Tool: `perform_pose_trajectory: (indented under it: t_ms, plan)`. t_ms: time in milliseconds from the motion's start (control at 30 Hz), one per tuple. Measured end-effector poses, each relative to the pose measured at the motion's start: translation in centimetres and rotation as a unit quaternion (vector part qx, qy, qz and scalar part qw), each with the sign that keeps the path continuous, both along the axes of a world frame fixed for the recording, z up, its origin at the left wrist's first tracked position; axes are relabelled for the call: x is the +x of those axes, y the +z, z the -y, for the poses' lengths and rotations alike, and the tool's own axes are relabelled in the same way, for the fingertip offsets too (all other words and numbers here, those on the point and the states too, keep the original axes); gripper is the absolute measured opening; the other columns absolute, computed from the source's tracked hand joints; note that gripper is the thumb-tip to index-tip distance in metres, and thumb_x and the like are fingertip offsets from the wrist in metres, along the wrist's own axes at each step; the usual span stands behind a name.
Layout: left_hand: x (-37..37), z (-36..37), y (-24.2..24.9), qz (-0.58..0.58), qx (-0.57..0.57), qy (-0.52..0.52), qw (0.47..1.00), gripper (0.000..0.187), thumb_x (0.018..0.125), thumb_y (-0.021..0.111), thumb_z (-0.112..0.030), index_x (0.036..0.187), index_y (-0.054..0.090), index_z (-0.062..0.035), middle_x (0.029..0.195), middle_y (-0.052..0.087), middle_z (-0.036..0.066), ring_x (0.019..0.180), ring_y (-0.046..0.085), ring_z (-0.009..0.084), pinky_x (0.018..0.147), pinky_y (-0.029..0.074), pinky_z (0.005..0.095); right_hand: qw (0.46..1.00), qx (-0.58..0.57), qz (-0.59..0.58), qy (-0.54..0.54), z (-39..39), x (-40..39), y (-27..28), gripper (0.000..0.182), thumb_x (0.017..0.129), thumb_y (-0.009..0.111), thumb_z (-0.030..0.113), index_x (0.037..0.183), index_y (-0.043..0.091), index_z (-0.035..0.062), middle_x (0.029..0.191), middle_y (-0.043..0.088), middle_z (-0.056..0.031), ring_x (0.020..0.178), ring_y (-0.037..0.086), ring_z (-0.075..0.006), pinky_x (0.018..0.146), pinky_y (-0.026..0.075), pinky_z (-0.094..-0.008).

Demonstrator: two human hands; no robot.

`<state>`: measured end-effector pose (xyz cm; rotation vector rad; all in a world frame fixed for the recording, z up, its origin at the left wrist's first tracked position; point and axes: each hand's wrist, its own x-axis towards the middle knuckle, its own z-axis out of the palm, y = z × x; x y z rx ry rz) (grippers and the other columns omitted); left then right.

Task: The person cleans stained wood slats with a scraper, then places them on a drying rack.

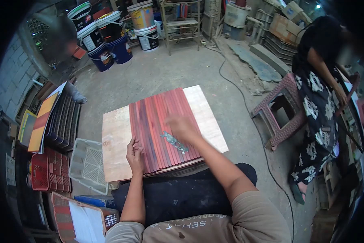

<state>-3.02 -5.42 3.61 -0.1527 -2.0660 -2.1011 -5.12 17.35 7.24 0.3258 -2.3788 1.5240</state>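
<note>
A row of reddish-brown wooden slats (153, 117) lies side by side on a pale wooden board (206, 117) in front of me. My left hand (135, 157) rests at the left edge of the slats, its fingers loosely bent and a little apart, with nothing visible in them. Over the right part of the row is my right hand (183, 128), smeared by motion, so its fingers and anything they hold cannot be made out. Just below it, a crumpled grey-green piece (174, 142), perhaps cloth or plastic, lies on the slats.
A white crate (88, 162) and a red crate (51, 170) stand left of the board. Paint buckets (147, 38) are stacked at the back. On the right, a person (315, 93) stands by a plastic stool (280, 111); a cable (240, 91) crosses the floor.
</note>
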Motion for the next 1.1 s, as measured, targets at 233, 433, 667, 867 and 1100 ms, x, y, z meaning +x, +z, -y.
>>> perform_pose_trajectory:
  t_ms: [233,433,667,867,1100]
  plan:
    - [2.0,-0.9,1.0,0.119,0.167,-0.145,0.968,0.016,0.086,0.042,-0.011,0.096,0.052,-0.0029,0.078,0.054,0.004,0.058,0.05,0.0068,0.049,0.04,0.0178,0.982,0.177,-0.028,0.064,7.5,4.9,-0.3,0.02,0.084,0.05,0.021,0.08,0.057,0.0022,0.074,0.057,-0.0138,0.069,0.057,-0.0335,0.06,0.045,-0.0429]
    - [3.1,-0.6,2.1,0.104,0.201,-0.116,0.967,0.008,0.088,0.042,-0.012,0.089,0.049,-0.0069,0.069,0.052,0.0,0.053,0.047,0.0037,0.044,0.034,0.0145,0.984,0.172,-0.038,0.028,9.3,6.4,-0.2,0.021,0.084,0.051,0.021,0.077,0.054,0.0014,0.071,0.056,-0.0162,0.068,0.057,-0.0352,0.058,0.044,-0.044]
    - [3.2,1.0,2.9,0.075,0.174,-0.11,0.976,0.007,0.088,0.045,-0.012,0.086,0.049,-0.0086,0.071,0.048,-0.002,0.052,0.045,0.0029,0.043,0.032,0.014,0.979,0.184,-0.066,0.055,10.3,6.7,0.4,0.025,0.084,0.051,0.025,0.077,0.056,0.002,0.073,0.056,-0.017,0.071,0.056,-0.0348,0.058,0.045,-0.0435]
    - [2.6,3.2,3.8,0.084,0.237,-0.029,0.967,0.007,0.088,0.044,-0.011,0.085,0.049,-0.007,0.073,0.05,0.001,0.059,0.051,0.0061,0.05,0.044,0.0187,0.902,0.378,0.077,-0.194,6.8,6.7,0.3,0.033,0.08,0.056,0.031,0.076,0.059,-0.0012,0.083,0.058,-0.019,0.08,0.059,-0.0308,0.068,0.048,-0.0414]
    - [1.7,4.6,3.6,0.068,0.25,0.033,0.965,0.003,0.087,0.044,-0.008,0.086,0.046,-0.007,0.074,0.052,0.004,0.057,0.054,0.0082,0.049,0.047,0.0209,0.862,0.457,0.14,-0.169,3.7,5.0,-3.5,0.02,0.074,0.055,0.016,0.082,0.062,-0.0012,0.089,0.058,-0.0206,0.082,0.059,-0.0341,0.071,0.049,-0.0422]
